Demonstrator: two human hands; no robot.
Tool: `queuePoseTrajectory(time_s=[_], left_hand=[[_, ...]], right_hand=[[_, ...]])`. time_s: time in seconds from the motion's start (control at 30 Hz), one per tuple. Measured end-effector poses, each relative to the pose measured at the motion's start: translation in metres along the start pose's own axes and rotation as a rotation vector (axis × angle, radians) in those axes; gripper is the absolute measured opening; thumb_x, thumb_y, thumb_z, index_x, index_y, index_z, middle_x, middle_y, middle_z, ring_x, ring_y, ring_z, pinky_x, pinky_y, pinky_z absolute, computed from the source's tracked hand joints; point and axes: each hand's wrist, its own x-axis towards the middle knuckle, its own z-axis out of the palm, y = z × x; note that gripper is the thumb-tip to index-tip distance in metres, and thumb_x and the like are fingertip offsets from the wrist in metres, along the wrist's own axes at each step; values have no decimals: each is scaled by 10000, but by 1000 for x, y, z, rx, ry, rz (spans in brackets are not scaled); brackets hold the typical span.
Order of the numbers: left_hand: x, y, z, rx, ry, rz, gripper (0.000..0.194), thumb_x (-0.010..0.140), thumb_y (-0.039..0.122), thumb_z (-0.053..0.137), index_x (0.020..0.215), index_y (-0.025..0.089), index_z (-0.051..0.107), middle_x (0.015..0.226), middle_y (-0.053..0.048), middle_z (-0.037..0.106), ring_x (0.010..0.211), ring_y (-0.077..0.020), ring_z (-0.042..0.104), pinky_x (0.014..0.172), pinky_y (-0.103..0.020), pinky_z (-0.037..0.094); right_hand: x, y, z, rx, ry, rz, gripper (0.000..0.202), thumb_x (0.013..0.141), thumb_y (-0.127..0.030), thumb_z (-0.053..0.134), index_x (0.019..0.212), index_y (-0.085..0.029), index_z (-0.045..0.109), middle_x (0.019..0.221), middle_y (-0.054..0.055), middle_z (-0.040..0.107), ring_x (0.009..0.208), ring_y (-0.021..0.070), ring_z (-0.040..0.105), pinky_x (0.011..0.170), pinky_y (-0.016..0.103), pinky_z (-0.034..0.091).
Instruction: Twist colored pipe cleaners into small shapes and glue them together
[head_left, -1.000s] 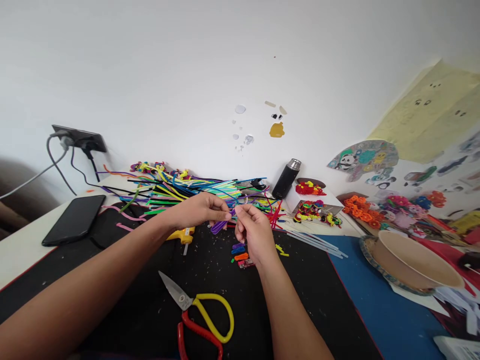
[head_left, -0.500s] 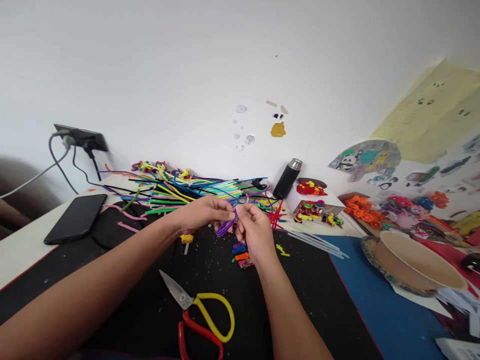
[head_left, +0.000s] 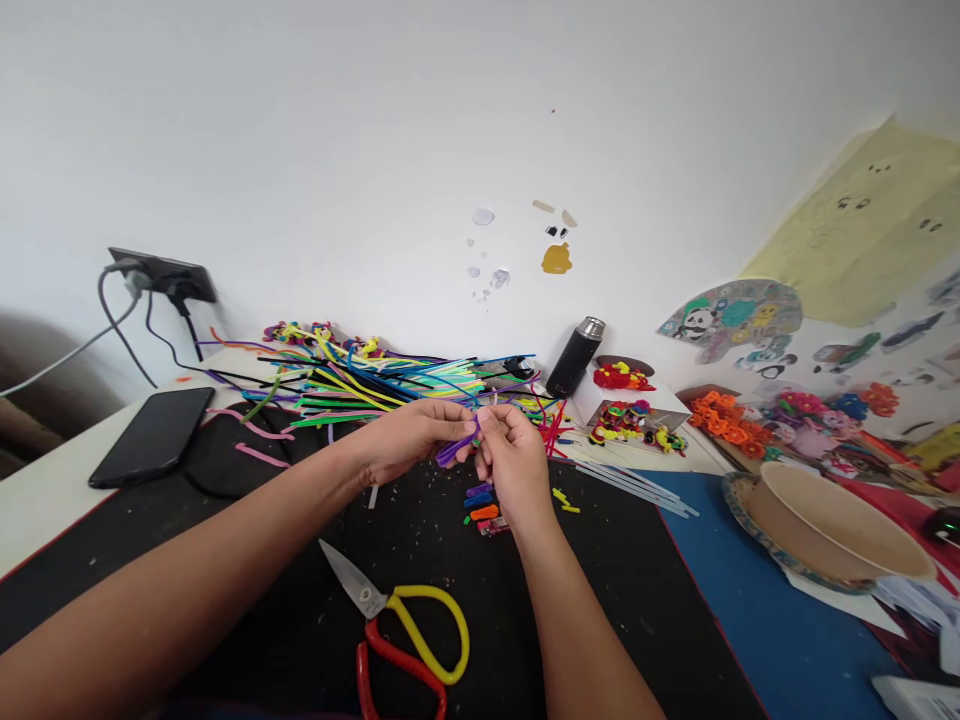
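Above the black mat [head_left: 300, 600], both hands meet on a bent purple pipe cleaner [head_left: 452, 453]. My left hand [head_left: 416, 437] pinches it between thumb and fingers. From the other side, my right hand [head_left: 511, 450] grips it near the top, fingers curled and partly hiding it. Just below the right hand lie small folded pipe cleaner pieces [head_left: 480, 500] in purple, blue and orange. A pair of scissors [head_left: 375, 605] with one yellow and one red handle rests on the mat nearer to me.
Many coloured pipe cleaners [head_left: 360, 380] are heaped along the wall. A phone [head_left: 154, 437] lies at left. A black flask [head_left: 575, 357] stands behind, beside a white box [head_left: 600, 400] with small figures. At right are clear sticks [head_left: 637, 488] and a beige bowl [head_left: 840, 520].
Both hands have shifted slightly right and the fingers have closed nearer together. The purple loop shows shorter beneath the left fingers. My left hand now hides the yellow piece on the mat.
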Motion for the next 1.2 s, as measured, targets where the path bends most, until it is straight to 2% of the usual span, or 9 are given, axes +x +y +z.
queuePoseTrajectory(time_s=[0.17,0.43,0.67,0.97,1.2], left_hand=[[2,-1,-4,83,51,40,475,772,545,791,613,140,599,598,4,521,549,-94,373,532,-252,245],[2,0,-9,131,92,49,521,778,610,756,651,170,506,595,48,405,542,-87,273,518,-237,180],[7,-7,-14,78,160,56,386,815,479,754,963,175,569,630,69,399,524,-88,302,518,-215,171],[5,0,-19,79,141,125,364,854,486,724,935,183,538,635,81,390,542,-85,308,534,-221,224],[3,4,-16,154,156,108,405,822,521,744,909,183,540,676,67,421,560,-86,343,529,-220,246]], right_hand=[[2,-1,-1,39,2,9,377,834,-535,752,816,-198,585,483,-111,445,321,64,418,330,179,264],[3,1,0,29,-10,42,358,829,-519,753,886,-198,606,462,-123,434,319,76,424,332,183,263],[1,3,1,47,-34,71,368,822,-531,760,875,-198,612,465,-117,440,327,78,421,339,186,270],[2,-4,0,170,-13,128,416,784,-559,792,874,-186,630,479,-105,453,338,67,399,336,180,219],[1,-2,1,166,-41,163,429,744,-537,835,853,-199,594,488,-105,476,338,67,408,333,178,213]])
